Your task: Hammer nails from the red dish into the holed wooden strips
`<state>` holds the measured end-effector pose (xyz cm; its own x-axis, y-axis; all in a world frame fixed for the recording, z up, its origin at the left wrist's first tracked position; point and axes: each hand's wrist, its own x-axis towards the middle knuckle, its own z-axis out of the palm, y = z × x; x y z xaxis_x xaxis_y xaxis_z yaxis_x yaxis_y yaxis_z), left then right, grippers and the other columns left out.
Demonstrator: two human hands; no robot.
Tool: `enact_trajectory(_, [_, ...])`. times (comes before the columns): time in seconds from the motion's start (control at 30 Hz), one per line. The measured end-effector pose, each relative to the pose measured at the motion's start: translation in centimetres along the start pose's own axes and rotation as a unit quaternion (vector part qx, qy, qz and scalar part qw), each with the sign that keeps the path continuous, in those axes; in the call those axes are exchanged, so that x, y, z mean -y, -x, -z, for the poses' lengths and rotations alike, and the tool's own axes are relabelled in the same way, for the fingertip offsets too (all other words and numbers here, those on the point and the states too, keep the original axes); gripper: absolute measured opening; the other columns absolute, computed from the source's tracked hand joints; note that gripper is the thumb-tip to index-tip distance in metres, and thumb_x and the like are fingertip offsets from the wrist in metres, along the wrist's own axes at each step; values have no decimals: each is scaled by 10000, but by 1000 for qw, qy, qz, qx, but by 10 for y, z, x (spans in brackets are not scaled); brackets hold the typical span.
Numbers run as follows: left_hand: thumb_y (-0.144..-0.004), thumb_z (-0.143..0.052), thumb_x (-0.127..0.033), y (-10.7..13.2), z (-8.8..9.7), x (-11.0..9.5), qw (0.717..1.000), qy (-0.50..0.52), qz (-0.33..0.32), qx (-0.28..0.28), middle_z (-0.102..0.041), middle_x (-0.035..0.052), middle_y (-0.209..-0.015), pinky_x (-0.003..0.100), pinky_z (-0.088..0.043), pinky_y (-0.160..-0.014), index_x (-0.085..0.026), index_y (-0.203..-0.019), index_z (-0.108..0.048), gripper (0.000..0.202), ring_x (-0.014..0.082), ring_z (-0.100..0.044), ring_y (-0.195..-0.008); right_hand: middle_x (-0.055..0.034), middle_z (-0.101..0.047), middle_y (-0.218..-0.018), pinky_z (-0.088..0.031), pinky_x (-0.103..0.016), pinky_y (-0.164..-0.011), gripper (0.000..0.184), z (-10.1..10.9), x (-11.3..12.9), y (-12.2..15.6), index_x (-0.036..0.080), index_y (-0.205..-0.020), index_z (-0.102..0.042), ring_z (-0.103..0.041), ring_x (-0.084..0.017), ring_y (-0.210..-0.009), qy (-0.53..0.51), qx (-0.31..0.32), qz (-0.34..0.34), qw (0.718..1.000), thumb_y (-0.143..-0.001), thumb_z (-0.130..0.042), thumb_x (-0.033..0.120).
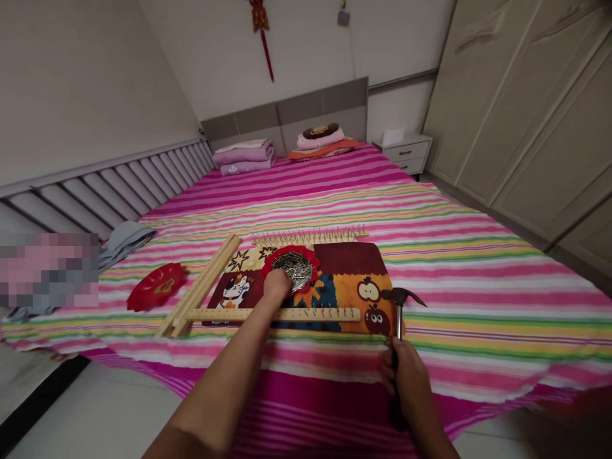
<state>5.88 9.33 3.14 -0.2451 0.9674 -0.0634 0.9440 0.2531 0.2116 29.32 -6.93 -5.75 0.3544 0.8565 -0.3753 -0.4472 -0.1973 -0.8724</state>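
My right hand (pixel 410 368) is closed around the black handle of a claw hammer (pixel 400 312), its head raised near the mat's right edge. My left hand (pixel 280 284) reaches into a red scalloped dish (pixel 315 258) heaped with nails (pixel 297 268). Its fingers look curled down among the nails; whatever they pinch is hidden. Beneath my left forearm lies a pale wooden strip (pixel 224 315) with a row of holes; several nails stand in its right part. Behind the dish, another wooden strip (pixel 310 238) bristles with upright nails. A patterned mat (pixel 354 261) lies under the dish.
Bare wooden strips (pixel 205 284) lie slanted left of the mat, beside a second red dish (pixel 157 287). A striped sheet (pixel 459 268) covers the bed. Grey clothing (pixel 127 239) lies at the left rail; folded bedding (pixel 246 156) is stacked by the headboard.
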Motion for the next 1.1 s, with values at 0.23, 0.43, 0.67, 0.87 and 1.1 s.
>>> enact_trajectory(0.23, [-660, -603, -215, 3, 11, 14, 989, 141, -13, -36, -636, 32, -602, 231, -371, -571, -165, -608, -629, 76, 154, -578, -626, 92, -425, -481, -232, -163, -240, 374, -1, 2, 0, 228, -761, -484, -322, -72, -340, -7, 2, -8, 1000, -703, -596, 579])
enact_trajectory(0.43, [-588, -598, -243, 16, 10, 20, 874, 484, 31, 24, -497, -48, -434, 191, -316, -434, -163, -555, -535, 107, 70, -410, -403, 94, -423, -485, -228, -161, -243, 361, 0, 4, 2, 223, -765, -494, -316, -67, -332, -16, 6, -15, 1000, -699, -599, 562])
enact_trajectory(0.67, [-504, -625, -244, 23, 12, 22, 796, 604, 46, 17, -506, -54, -487, 152, -241, -350, -154, -618, -525, 176, 40, -387, -374, 89, -436, -496, -234, -156, -243, 367, 1, 4, 2, 216, -769, -497, -327, -64, -332, -19, 6, -13, 1000, -697, -602, 560])
enact_trajectory(0.87, [-493, -635, -245, 25, 16, 22, 767, 641, 25, 22, -542, -49, -561, 136, -204, -335, -146, -650, -525, 216, 11, -360, -361, 91, -432, -488, -234, -157, -241, 373, 1, 7, 4, 214, -757, -489, -316, -61, -328, -22, 9, -15, 1000, -684, -608, 560])
enact_trajectory(1.1, [-469, -671, -222, 35, 18, 21, 769, 638, 25, 29, -625, -7, -613, 162, -226, -342, -125, -767, -603, 321, 30, -397, -377, 92, -434, -486, -235, -163, -243, 341, 1, 9, 5, 219, -761, -486, -315, -65, -332, -26, 8, -28, 999, -688, -607, 529])
